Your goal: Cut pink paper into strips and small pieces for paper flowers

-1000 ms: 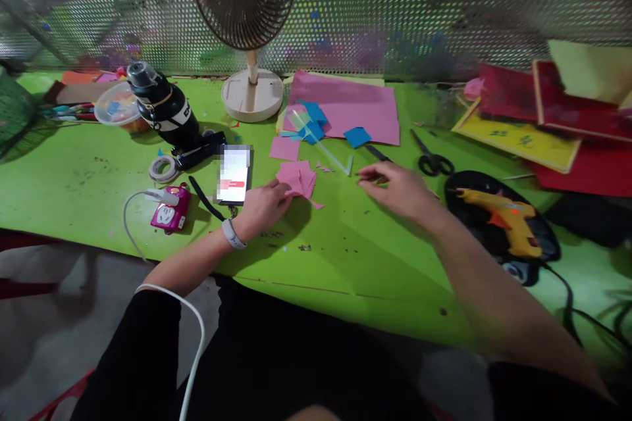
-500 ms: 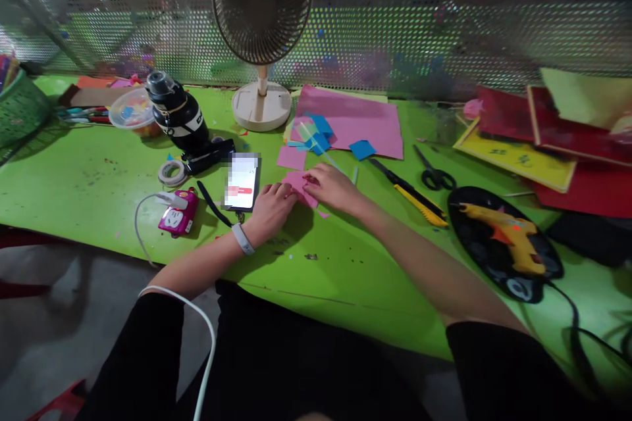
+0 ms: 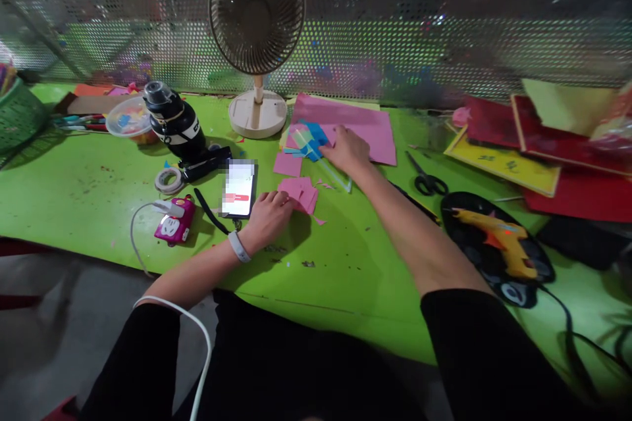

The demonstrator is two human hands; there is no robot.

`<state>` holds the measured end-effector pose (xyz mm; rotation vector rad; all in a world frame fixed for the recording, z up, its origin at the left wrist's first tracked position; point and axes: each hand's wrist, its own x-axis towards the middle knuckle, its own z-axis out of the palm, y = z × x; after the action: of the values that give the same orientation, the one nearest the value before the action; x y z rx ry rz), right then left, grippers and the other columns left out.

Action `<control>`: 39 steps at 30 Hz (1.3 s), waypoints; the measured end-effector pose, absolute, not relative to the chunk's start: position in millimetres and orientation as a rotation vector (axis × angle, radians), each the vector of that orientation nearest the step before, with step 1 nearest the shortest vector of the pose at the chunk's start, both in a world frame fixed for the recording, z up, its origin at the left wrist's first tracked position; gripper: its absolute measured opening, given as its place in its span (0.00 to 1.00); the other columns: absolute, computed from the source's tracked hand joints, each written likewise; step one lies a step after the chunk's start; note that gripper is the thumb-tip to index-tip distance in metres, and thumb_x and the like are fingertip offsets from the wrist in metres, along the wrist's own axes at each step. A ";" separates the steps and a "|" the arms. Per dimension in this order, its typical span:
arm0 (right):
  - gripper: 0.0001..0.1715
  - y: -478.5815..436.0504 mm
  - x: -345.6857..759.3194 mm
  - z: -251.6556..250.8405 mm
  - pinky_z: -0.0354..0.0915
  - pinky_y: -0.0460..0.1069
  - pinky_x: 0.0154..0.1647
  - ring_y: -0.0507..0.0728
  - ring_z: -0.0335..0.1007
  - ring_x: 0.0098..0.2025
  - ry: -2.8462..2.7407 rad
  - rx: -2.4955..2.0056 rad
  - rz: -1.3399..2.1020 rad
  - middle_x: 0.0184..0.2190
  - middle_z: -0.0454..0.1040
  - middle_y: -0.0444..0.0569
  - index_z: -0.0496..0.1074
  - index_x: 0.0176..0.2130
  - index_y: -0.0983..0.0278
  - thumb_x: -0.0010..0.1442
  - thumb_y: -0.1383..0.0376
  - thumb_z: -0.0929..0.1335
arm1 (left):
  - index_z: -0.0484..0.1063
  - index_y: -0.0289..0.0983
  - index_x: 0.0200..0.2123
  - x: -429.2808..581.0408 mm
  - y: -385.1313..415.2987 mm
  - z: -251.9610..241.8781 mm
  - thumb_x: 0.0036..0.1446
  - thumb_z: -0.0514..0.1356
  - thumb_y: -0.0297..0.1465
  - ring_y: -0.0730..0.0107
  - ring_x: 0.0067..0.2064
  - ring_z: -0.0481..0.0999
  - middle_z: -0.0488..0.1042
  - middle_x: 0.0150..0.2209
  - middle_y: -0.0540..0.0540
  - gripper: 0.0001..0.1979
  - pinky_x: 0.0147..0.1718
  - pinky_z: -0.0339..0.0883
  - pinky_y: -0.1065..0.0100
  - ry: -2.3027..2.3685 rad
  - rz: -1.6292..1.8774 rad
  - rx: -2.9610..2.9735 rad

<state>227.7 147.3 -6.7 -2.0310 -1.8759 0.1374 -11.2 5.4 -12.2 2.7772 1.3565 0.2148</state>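
Note:
My left hand (image 3: 268, 212) rests on the green table (image 3: 83, 184), fingers curled against a small pile of pink paper squares (image 3: 299, 192). My right hand (image 3: 347, 150) reaches farther back and lies on the large pink sheet (image 3: 368, 126), its fingers at the blue paper squares (image 3: 313, 135); what they grip, if anything, is hidden. A single pink square (image 3: 287, 164) lies between the pile and the blue pieces. A clear strip (image 3: 336, 175) lies just under my right wrist.
A phone (image 3: 239, 189) lies left of my left hand, with a pink power strip (image 3: 172, 226), tape roll (image 3: 168, 179) and black bottle (image 3: 175, 122) beyond. A fan (image 3: 257, 39) stands at the back. Scissors (image 3: 425, 177), a yellow glue gun (image 3: 498, 238) and red and yellow boards (image 3: 503, 158) lie right.
My right hand left the pink pile and moved back onto the large pink sheet by the blue squares. My left hand stayed at the pile.

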 end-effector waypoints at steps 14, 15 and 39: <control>0.18 189.1 297.3 1.5 0.64 0.58 0.45 0.65 0.75 0.47 -1.520 -2.244 -0.004 0.46 0.80 0.63 0.77 0.49 0.67 0.68 0.67 0.61 | 0.76 0.35 0.53 -14.4 2.9 -15.2 0.72 0.54 0.30 0.56 0.51 0.78 0.76 0.55 0.38 0.14 0.50 0.70 0.56 1.260 0.322 2.777; 0.17 188.6 294.9 0.8 0.64 0.57 0.45 0.64 0.75 0.46 -1.537 -2.222 -0.008 0.45 0.81 0.62 0.77 0.49 0.67 0.69 0.66 0.62 | 0.76 0.35 0.53 -14.4 2.8 -16.1 0.72 0.54 0.30 0.57 0.50 0.78 0.76 0.55 0.38 0.14 0.50 0.70 0.56 1.253 0.328 2.779; 0.22 130.8 201.1 -7.9 0.70 0.54 0.48 0.63 0.75 0.48 -2.504 -1.445 0.449 0.49 0.78 0.57 0.78 0.50 0.63 0.60 0.54 0.75 | 0.65 0.38 0.68 -8.7 -0.5 -29.1 0.72 0.54 0.47 0.54 0.70 0.64 0.66 0.69 0.39 0.29 0.68 0.56 0.52 0.913 0.314 2.910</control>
<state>201.1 130.8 -7.9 -1.4455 -2.5044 0.4488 -8.7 -0.5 -29.1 2.9100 0.9133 0.3142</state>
